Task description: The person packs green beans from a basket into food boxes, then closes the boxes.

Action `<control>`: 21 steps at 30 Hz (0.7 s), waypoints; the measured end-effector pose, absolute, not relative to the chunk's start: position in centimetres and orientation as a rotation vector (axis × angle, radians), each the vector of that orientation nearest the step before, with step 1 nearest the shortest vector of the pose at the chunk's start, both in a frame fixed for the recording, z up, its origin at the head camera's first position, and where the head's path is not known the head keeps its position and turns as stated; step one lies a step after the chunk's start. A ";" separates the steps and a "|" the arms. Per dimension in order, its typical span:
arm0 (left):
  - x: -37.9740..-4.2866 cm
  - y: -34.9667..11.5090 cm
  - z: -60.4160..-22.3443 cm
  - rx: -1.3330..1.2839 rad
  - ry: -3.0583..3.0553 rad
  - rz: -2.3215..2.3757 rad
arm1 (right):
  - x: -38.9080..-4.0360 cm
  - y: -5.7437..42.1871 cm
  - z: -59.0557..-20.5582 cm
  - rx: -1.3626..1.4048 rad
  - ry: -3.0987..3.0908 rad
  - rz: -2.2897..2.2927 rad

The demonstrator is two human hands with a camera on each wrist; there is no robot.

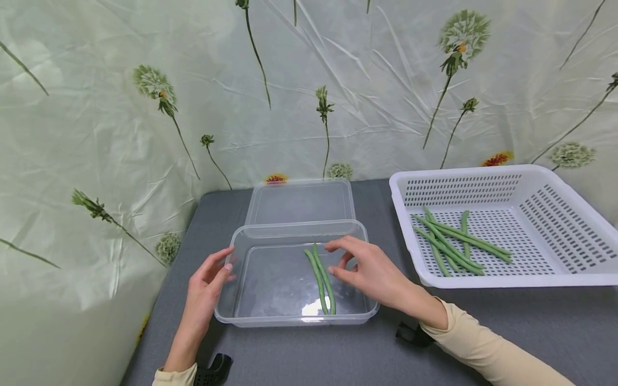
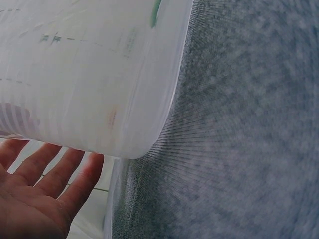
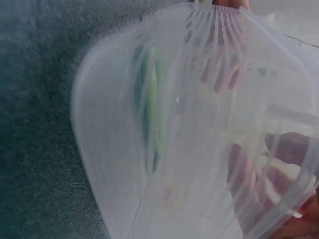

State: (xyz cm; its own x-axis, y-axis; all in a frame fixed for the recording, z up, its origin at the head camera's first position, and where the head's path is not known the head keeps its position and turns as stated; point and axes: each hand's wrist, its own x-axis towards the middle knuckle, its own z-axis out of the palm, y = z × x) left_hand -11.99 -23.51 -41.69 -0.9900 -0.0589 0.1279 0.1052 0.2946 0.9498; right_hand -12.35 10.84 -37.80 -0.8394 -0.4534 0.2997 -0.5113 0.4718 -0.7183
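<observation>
Two green beans (image 1: pixel 321 281) lie lengthwise, side by side, in the right part of a clear plastic container (image 1: pixel 301 320). Just right of them, my right hand (image 1: pixel 369 271) is over the container's right side, thumb and index finger apart and nothing between them. My left hand (image 1: pixel 205 292) is at the container's left wall. In the left wrist view, its fingers (image 2: pixel 82 179) extend close to the outside of the wall, fairly straight; firm contact cannot be told. Through the cloudy plastic in the right wrist view, the beans (image 3: pixel 152 109) show blurred.
A white perforated basket (image 1: pixel 560 281) on the right holds several green beans (image 1: pixel 456 246). Behind the container lies a clear flat lid (image 1: pixel 301 201). Grey cloth (image 1: pixel 314 354) covers the table, and a flower-printed sheet (image 1: pixel 289 128) hangs behind and at the left.
</observation>
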 end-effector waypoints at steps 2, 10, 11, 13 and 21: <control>-12.0 -23.5 -41.7 -0.043 -2.412 -1.788 | -12.0 11.0 -37.7 0.933 -2.597 1.384; -12.0 -23.5 -41.6 -0.061 -2.412 -1.800 | -10.2 12.5 -36.5 1.030 -2.478 1.508; -12.0 -23.5 -41.6 -0.055 -2.409 -1.803 | -10.0 12.8 -36.2 1.033 -2.470 1.514; -11.9 -23.5 -41.6 -0.041 -2.404 -1.808 | -9.7 13.4 -35.7 1.044 -2.459 1.526; -11.9 -23.5 -41.5 -0.040 -2.405 -1.814 | -9.1 17.1 -33.8 0.970 -2.545 1.439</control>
